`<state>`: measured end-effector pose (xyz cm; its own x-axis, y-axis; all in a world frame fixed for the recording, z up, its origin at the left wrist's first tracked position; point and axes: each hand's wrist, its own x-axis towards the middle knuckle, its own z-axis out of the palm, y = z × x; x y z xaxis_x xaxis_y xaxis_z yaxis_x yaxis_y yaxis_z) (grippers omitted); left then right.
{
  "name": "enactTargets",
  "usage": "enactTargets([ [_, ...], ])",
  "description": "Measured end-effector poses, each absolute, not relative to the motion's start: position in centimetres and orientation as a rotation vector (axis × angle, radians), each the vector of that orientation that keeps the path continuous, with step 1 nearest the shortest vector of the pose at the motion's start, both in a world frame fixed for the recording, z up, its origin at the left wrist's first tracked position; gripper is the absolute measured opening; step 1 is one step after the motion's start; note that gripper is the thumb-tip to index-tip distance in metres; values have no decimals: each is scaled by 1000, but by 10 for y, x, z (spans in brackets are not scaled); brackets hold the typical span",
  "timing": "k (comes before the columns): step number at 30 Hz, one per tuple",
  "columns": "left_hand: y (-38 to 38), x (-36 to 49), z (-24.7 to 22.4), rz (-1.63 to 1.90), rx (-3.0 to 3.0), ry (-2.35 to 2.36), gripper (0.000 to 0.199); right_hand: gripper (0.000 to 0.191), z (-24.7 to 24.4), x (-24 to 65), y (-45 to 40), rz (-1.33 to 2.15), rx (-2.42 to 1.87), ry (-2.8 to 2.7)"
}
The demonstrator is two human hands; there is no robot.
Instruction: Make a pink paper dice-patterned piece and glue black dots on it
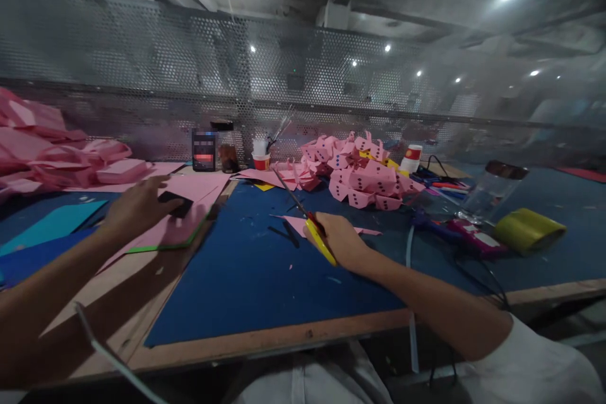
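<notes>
My left hand (137,205) is over the pink paper sheets (201,192) at the left, thumb and fingers closed on a small black flat piece (176,204). What the piece is made of I cannot make out. In my right hand (343,241) is a pair of scissors with yellow handles (319,243), held above the blue mat (241,278). Their blades point up and away to the left and look nearly together. Behind and below that hand lies a pink paper scrap (294,225), partly hidden by it.
Folded pink paper pieces with dark dots (364,180) are heaped at the back. More pink paper (61,151) is piled at left, by turquoise paper (54,224). At right are a clear jar (490,196), a yellow roll (528,230) and cables. A perforated metal screen (165,57) stands behind.
</notes>
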<state>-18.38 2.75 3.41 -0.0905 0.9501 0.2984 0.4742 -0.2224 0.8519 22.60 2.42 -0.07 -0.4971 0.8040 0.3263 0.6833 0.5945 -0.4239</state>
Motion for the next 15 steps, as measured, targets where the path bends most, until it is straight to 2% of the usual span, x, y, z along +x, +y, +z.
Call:
enactTargets([
  [3, 25, -139, 26, 1239, 2020, 1647, 23, 23, -1, 227, 24, 324, -1185, -2342],
  [6, 22, -77, 15, 931, 2357, 1409, 16, 23, 0, 227, 24, 300, -1192, -2333],
  [11, 29, -16, -4, 580, 2578, 1031, 33, 16, 3, 229, 25, 260, -1228, -2361],
  [15, 40, -17, -8, 477, 2711, 1030, 32, 14, 5, 229, 24, 221, -1265, -2382],
])
